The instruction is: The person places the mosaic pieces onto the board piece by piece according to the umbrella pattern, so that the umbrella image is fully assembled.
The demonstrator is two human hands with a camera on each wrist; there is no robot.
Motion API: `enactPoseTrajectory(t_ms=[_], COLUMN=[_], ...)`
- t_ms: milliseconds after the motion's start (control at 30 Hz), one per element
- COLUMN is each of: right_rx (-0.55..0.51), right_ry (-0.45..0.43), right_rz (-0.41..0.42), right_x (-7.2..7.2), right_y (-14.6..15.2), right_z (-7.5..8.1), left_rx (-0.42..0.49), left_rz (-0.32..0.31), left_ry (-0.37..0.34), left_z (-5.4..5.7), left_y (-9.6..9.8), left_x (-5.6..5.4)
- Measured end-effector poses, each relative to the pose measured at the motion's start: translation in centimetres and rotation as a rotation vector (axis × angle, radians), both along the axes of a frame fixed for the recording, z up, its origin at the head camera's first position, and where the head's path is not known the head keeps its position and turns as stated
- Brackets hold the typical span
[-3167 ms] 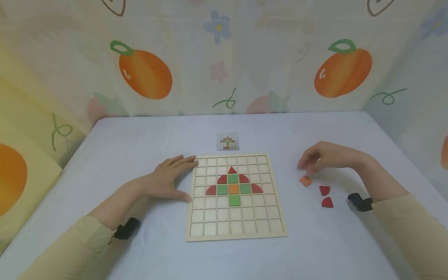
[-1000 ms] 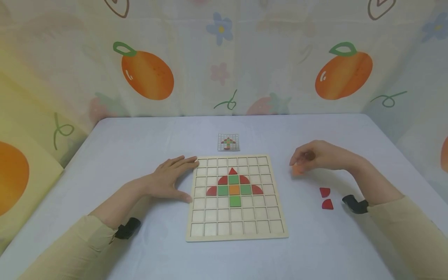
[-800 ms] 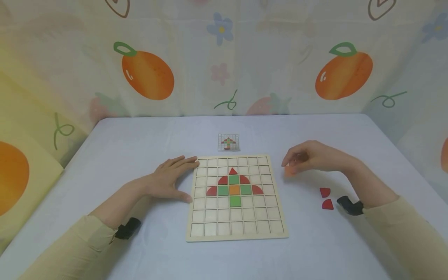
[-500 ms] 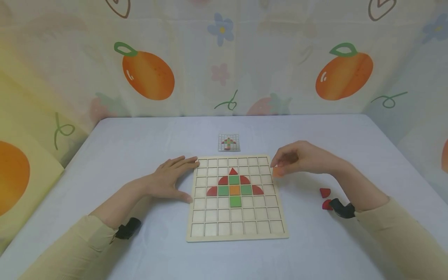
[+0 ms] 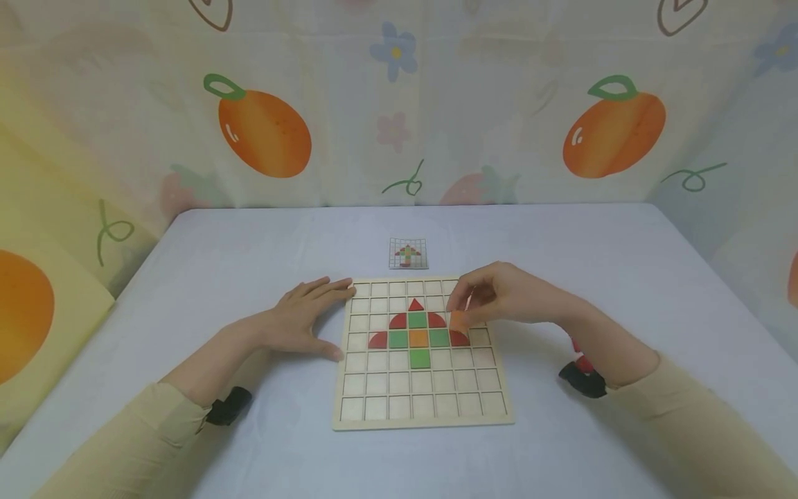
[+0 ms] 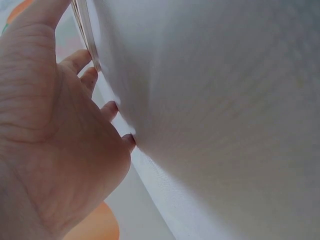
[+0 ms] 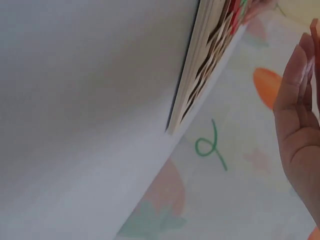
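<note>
A square wooden grid board (image 5: pixel 422 421) lies mid-table, with green, red and orange tiles set in its cells in an arrow-like shape. My right hand (image 5: pixel 514 294) pinches an orange square tile (image 5: pixel 459 322) over the board's right part, overlapping the red quarter-round tile (image 5: pixel 460 339) there. In the right wrist view that tile (image 7: pixel 316 55) shows only at the frame's edge. My left hand (image 5: pixel 293 320) lies with spread fingers against the board's left edge, thumb and fingertips touching it. The left wrist view shows its palm (image 6: pixel 60 135) and fingers reaching to the board's side.
Beyond the board lies a small pattern card (image 5: pixel 408 254) printed with a coloured arrow figure on a grid. Two red quarter-round pieces (image 5: pixel 584 363) lie on the table to the right, partly hidden by my right forearm. A printed curtain (image 5: pixel 486 104) hangs behind the table.
My right hand picked up the orange square tile from the table at the right and has carried it left over the board. The left hand stays in place.
</note>
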State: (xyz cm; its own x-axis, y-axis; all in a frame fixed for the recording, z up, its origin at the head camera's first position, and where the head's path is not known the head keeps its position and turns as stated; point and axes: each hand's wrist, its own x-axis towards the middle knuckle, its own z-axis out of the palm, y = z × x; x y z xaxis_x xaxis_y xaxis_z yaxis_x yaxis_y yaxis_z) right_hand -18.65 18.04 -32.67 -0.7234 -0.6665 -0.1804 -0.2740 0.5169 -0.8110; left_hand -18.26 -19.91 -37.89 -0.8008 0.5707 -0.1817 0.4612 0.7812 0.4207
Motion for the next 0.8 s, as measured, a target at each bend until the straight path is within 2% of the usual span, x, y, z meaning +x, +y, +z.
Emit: enactPoseTrajectory(t_ms=[167, 333, 467, 600, 800], right_rx=[-0.024, -0.038, -0.01, 0.017, 0.035], right_ry=[0.004, 0.025, 0.051, 0.074, 0.05], right_rz=[0.034, 0.134, 0.194, 0.221, 0.238], right_x=[0.9, 1.6, 2.2, 2.3, 2.6], right_y=[-1.8, -3.3, -4.1, -4.4, -5.1], right_z=[0.0, -0.4, -1.0, -1.7, -2.2], left_rx=[-0.006, -0.007, -0.008, -0.008, -0.008], left_rz=[0.0, -0.001, -0.002, -0.005, -0.009], left_ry=[0.0, 0.0, 0.001, 0.003, 0.008], left_z=[0.0, -0.1, 0.0, 0.0, -0.1], left_y=[0.0, 0.0, 0.1, 0.1, 0.0], left_x=[0.0, -0.1, -0.1, -0.1, -0.1])
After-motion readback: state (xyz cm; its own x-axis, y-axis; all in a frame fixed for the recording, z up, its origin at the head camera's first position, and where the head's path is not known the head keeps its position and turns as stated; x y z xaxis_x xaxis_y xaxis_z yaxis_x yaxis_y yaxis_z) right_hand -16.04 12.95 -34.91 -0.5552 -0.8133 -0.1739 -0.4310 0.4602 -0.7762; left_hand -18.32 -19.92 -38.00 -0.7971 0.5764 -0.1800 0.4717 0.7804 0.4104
